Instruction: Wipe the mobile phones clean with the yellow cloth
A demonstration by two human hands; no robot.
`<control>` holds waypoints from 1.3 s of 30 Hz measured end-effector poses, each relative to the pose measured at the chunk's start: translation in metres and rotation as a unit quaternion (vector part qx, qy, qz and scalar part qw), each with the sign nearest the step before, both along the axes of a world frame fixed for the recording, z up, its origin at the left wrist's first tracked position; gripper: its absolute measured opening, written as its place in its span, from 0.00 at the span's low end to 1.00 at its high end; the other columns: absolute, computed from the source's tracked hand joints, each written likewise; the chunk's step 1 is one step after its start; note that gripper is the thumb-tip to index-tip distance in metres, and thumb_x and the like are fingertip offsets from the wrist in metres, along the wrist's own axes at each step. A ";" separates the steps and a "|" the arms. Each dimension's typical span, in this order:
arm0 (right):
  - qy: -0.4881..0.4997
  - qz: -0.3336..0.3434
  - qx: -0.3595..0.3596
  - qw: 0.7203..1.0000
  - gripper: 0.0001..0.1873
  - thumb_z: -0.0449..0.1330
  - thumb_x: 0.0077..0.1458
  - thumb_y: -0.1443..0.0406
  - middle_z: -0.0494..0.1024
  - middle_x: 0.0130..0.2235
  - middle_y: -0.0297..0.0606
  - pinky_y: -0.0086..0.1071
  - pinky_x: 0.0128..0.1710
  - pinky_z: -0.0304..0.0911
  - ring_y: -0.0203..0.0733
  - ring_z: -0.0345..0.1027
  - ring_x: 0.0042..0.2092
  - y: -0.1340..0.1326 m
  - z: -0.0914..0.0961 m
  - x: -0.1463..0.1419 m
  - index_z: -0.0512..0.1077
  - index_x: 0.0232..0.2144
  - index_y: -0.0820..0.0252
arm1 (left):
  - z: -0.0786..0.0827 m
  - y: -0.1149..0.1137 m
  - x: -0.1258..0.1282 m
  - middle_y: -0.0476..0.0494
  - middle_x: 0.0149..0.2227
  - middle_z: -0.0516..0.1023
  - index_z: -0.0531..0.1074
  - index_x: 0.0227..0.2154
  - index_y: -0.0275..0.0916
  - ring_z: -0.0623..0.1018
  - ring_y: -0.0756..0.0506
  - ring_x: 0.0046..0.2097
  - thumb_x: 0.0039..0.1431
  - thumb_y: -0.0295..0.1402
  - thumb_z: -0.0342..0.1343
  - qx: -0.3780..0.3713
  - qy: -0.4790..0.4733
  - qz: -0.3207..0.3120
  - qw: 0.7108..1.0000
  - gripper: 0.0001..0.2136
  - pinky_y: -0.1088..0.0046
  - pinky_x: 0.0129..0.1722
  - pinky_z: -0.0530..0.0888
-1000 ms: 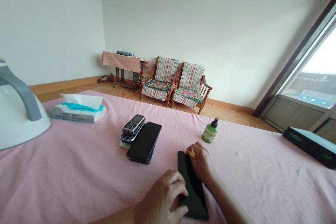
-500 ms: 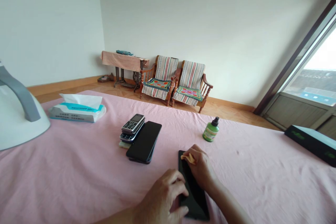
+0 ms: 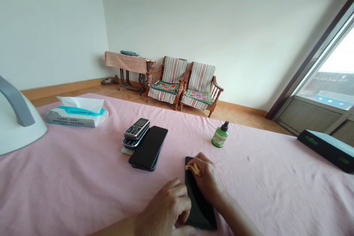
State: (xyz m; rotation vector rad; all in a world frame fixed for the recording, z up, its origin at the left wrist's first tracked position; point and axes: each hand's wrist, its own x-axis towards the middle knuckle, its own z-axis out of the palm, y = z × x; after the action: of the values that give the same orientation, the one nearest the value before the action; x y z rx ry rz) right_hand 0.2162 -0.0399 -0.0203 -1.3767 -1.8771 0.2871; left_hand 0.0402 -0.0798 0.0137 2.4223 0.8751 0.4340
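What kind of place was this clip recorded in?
Probably a room in a home, perhaps a living room: two wooden armchairs with striped covers stand by the wall, near a cloth-draped stand, and a pink cloth covers the table.

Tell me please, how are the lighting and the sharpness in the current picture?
Head view: the upper part of the window is washed out white; head view: the phone by the left hand shows a faint sheen, and that hand looks slightly blurred at the bottom; head view: print on the tissue pack is unclear.
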 end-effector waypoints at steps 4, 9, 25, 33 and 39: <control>-0.003 -0.028 0.017 0.999 0.13 0.52 0.53 0.75 0.69 0.30 0.36 0.27 0.32 0.58 0.36 0.64 0.32 0.008 0.002 -0.004 0.74 0.28 0.60 | 0.002 0.001 0.002 0.54 0.28 0.68 0.60 0.19 0.36 0.66 0.49 0.36 0.40 0.26 0.71 -0.004 0.006 0.010 1.000 0.19 0.76 0.35 0.61; -0.010 -0.013 0.004 1.000 0.12 0.53 0.50 0.77 0.68 0.29 0.34 0.26 0.30 0.57 0.35 0.63 0.30 -0.001 0.003 -0.007 0.73 0.26 0.60 | -0.003 0.002 0.002 0.54 0.29 0.68 0.61 0.19 0.36 0.66 0.48 0.38 0.41 0.28 0.71 -0.014 0.017 0.004 1.000 0.19 0.75 0.36 0.61; -0.079 -0.106 0.027 0.991 0.12 0.52 0.53 0.75 0.69 0.29 0.36 0.29 0.32 0.55 0.38 0.63 0.32 0.007 -0.003 -0.004 0.72 0.24 0.59 | -0.005 0.004 0.001 0.54 0.29 0.67 0.61 0.19 0.37 0.66 0.48 0.37 0.43 0.27 0.69 -0.031 0.015 -0.004 0.999 0.18 0.74 0.37 0.61; -0.075 -0.144 0.024 0.987 0.11 0.53 0.48 0.77 0.67 0.26 0.36 0.28 0.29 0.53 0.37 0.61 0.29 0.007 -0.004 0.006 0.70 0.21 0.61 | -0.005 0.003 0.001 0.55 0.28 0.67 0.60 0.19 0.36 0.67 0.49 0.36 0.42 0.26 0.69 -0.027 0.015 -0.006 1.000 0.19 0.74 0.40 0.61; -0.067 -0.109 0.024 0.992 0.12 0.53 0.52 0.75 0.70 0.29 0.36 0.27 0.32 0.56 0.37 0.64 0.31 0.011 -0.005 0.000 0.74 0.26 0.59 | -0.004 0.003 0.002 0.55 0.28 0.67 0.61 0.19 0.37 0.67 0.49 0.37 0.42 0.27 0.70 -0.022 0.018 0.003 1.000 0.18 0.74 0.39 0.61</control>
State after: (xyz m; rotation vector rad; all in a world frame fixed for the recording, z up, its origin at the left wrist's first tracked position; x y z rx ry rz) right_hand 0.2157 -0.0288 -0.0254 -1.5842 -1.8070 0.0407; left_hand 0.0422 -0.0773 0.0101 2.3951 0.8982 0.3698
